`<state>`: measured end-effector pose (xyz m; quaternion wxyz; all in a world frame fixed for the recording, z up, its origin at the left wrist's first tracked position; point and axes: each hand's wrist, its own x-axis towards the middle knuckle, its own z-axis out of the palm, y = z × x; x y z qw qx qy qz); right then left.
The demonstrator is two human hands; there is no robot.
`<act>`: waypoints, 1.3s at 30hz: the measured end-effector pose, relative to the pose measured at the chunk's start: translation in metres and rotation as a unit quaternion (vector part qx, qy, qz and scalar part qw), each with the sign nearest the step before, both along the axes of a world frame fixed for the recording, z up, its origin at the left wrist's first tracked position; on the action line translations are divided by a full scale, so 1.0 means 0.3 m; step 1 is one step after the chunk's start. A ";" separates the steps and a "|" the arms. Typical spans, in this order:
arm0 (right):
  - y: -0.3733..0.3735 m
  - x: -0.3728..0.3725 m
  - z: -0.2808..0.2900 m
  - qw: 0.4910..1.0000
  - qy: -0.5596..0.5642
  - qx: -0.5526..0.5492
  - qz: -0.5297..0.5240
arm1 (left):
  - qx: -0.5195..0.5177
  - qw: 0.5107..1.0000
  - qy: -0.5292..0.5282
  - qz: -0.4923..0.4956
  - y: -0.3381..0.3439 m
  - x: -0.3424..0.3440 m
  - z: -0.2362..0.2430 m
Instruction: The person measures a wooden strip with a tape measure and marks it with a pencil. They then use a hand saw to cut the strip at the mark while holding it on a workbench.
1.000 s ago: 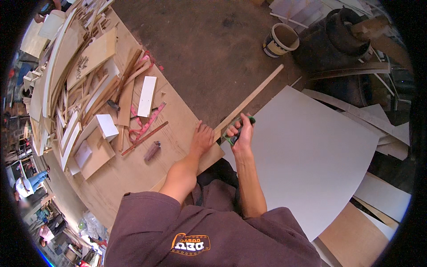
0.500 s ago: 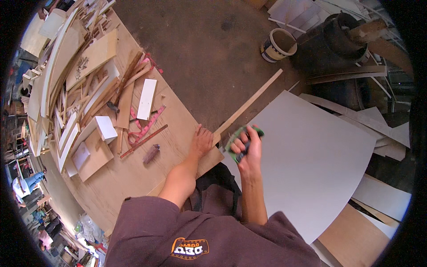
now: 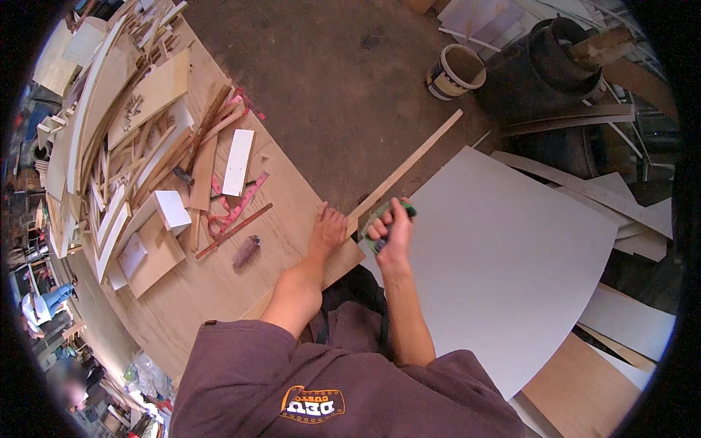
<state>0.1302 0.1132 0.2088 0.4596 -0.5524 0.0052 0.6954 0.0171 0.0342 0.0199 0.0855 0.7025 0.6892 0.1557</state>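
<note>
My right hand (image 3: 393, 233) is closed round the green and black handle of a handsaw (image 3: 409, 210), just past the table's right edge; the blade is mostly hidden and smeared by motion. A long thin wooden strip (image 3: 416, 162) sticks out beyond the table edge toward the bucket. Pressed down on the near end of that strip, my left hand (image 3: 328, 232) has its fingers closed over it at the table's edge. On the plywood tabletop (image 3: 285, 241) close by lie a brown cylindrical piece (image 3: 247, 251), a reddish stick (image 3: 234, 231) and a pink measuring tape (image 3: 247, 197).
Wood offcuts (image 3: 157, 139) heap up on the table's left, with a hammer (image 3: 184, 175) and a white board (image 3: 239, 162) beside them. A large white sheet (image 3: 504, 263) stands at the right. Farther off are a bucket (image 3: 454, 73) and a dark drum (image 3: 533, 73). Another person (image 3: 67, 383) shows at lower left.
My right hand and the saw have shifted left and slightly up, closer to my left hand. My left hand keeps its hold on the strip.
</note>
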 end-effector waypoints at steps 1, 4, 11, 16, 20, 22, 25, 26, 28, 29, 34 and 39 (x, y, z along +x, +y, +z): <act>-0.002 -0.016 -0.060 1.000 -0.020 -0.001 -0.017 | -0.025 1.000 -0.006 -0.006 -0.014 0.017 0.005; 0.028 -0.035 -0.021 0.999 -0.026 -0.026 -0.023 | -0.016 0.999 -0.014 -0.025 -0.021 0.002 -0.006; 0.041 -0.043 0.100 0.999 0.029 0.032 -0.012 | -0.009 1.000 -0.027 0.008 -0.003 -0.008 -0.008; 0.088 -0.125 0.122 0.997 -0.038 0.066 -0.018 | 0.006 0.999 -0.032 0.004 -0.023 -0.001 -0.036; 0.022 -0.011 0.073 0.998 0.049 0.026 -0.009 | -0.049 0.998 -0.024 0.007 -0.030 -0.016 -0.004; 0.012 0.023 0.011 0.995 0.085 0.043 -0.003 | -0.048 0.997 -0.056 0.009 -0.033 -0.009 0.011; 0.035 0.042 -0.133 0.999 0.028 0.023 -0.021 | -0.030 0.999 -0.045 0.005 -0.009 0.017 0.020; 0.055 0.040 -0.152 0.999 0.031 0.016 -0.030 | -0.029 0.999 -0.044 0.005 0.007 0.015 0.012; 0.055 -0.002 -0.051 0.999 0.035 0.000 -0.018 | -0.008 1.000 -0.028 0.009 -0.031 -0.011 -0.005; 0.068 -0.009 0.026 0.997 0.070 0.015 -0.010 | -0.006 1.000 -0.025 0.018 -0.013 -0.030 -0.012; 0.044 0.017 -0.029 0.997 0.070 0.018 0.002 | -0.015 0.998 -0.053 0.021 -0.024 -0.004 -0.018; 0.086 -0.010 -0.127 0.999 0.023 -0.029 -0.028 | -0.007 1.000 -0.010 -0.013 -0.025 0.008 -0.020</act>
